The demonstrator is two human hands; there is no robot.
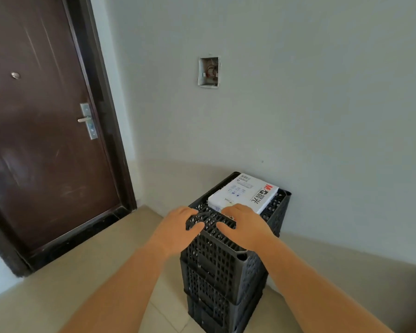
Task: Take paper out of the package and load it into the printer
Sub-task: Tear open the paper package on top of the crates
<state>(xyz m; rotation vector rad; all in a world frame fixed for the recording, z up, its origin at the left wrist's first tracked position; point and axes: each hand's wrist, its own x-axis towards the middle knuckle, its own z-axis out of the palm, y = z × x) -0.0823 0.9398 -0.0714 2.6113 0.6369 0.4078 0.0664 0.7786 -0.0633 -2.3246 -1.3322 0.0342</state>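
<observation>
Two hands are reaching out in front of me. My left hand [181, 221] and my right hand [244, 221] are lying open and flat on the black crates [223, 265], fingers spread, holding nothing. I think they are resting there so I can get to the pack of paper [244, 192]. The pack is lying flat on top of the crates, just past my fingertips, and my right hand is touching its near edge. It looks closed. I am not seeing any printer here.
</observation>
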